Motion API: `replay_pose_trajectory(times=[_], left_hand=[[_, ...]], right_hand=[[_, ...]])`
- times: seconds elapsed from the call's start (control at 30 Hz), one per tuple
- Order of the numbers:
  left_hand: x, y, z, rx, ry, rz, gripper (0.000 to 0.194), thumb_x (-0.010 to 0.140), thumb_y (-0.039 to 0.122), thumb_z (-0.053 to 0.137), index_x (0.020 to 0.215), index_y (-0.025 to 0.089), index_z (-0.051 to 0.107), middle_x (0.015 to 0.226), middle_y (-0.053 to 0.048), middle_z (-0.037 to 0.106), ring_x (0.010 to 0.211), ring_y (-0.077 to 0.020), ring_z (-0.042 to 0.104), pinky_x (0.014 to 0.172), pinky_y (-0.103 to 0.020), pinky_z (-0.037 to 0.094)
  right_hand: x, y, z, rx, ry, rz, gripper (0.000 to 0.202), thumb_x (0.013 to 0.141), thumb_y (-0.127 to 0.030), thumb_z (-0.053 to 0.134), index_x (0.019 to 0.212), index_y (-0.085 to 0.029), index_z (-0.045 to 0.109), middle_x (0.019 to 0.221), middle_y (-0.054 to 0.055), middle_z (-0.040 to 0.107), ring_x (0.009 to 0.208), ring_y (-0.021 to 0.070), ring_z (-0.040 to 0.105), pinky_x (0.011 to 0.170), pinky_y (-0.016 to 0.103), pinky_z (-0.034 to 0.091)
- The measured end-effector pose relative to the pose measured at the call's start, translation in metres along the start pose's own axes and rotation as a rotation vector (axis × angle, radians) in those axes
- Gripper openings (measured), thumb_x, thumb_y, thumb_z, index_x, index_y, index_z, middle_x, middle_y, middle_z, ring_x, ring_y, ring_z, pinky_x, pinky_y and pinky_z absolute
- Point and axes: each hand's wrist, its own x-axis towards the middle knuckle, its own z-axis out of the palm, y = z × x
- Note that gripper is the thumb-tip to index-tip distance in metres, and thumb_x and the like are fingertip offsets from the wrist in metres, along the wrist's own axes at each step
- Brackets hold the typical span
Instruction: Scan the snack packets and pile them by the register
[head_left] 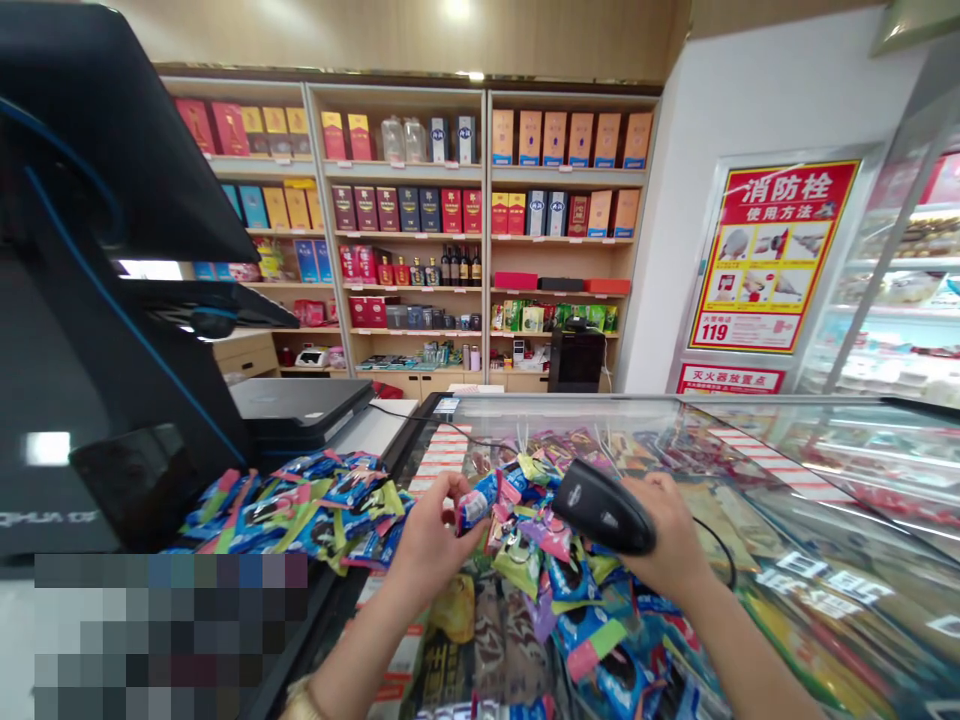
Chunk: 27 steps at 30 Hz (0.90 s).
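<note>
My left hand [426,540] pinches a small blue and pink snack packet [477,502] between thumb and fingers, at the left edge of a heap of packets. A black handheld barcode scanner [600,506] is gripped in my right hand [671,535], above the heap and tilted, its wide head toward the packets on the left. Beneath both hands lies the heap of shiny snack packets [568,582], blue, pink and green, on the glass top of a display freezer [724,620]. Another pile of similar packets [300,505] lies left of my left hand.
A checkout terminal [112,250] on a stand rises at the left, with a flat grey device [300,400] behind the left pile. The scanner's cord [724,550] curves over the glass. Shelves of boxed bottles [409,210] and a red fire-hydrant poster [775,257] stand beyond.
</note>
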Motion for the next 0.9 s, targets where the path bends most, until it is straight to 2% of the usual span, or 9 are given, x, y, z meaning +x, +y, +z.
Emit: replay_pose_trajectory(times=[0.17,0.37,0.6,0.9], left_hand=[[-0.001,-0.013,0.004,0.111,0.153,0.129,0.020,0.070,0.028,0.063,0.077,0.022,0.045,0.072,0.004,0.049,0.065,-0.0117,0.050,0.063,-0.024,0.047],[-0.001,-0.023,0.006,0.196,0.291,0.268,0.017,0.073,0.026,0.060,0.077,0.022,0.044,0.068,0.007,0.046,0.058,-0.0096,0.047,0.060,-0.023,0.048],[0.000,-0.029,0.008,0.246,0.305,0.343,0.018,0.076,0.025,0.060,0.077,0.022,0.043,0.070,0.006,0.045,0.059,-0.0095,0.045,0.060,-0.023,0.048],[-0.001,-0.028,0.009,0.249,0.305,0.353,0.018,0.075,0.024,0.061,0.076,0.022,0.044,0.070,0.006,0.047,0.060,-0.0104,0.048,0.060,-0.023,0.047]], right_hand=[[0.004,-0.026,0.001,0.151,-0.134,-0.022,0.002,0.072,-0.023,0.050,0.071,-0.022,0.050,0.062,-0.003,0.053,0.059,0.0144,0.047,0.069,0.032,0.027],[0.003,-0.032,0.005,0.195,-0.162,-0.020,0.008,0.070,-0.026,0.054,0.076,-0.021,0.053,0.066,-0.002,0.056,0.062,0.0143,0.048,0.072,0.032,0.026],[0.001,-0.033,0.006,0.193,-0.191,-0.001,0.010,0.071,-0.030,0.054,0.075,-0.021,0.053,0.065,-0.002,0.056,0.063,0.0145,0.048,0.074,0.033,0.027],[0.002,-0.032,0.004,0.199,-0.201,-0.012,0.007,0.070,-0.027,0.053,0.074,-0.022,0.050,0.065,-0.003,0.054,0.061,0.0142,0.046,0.071,0.031,0.027]])
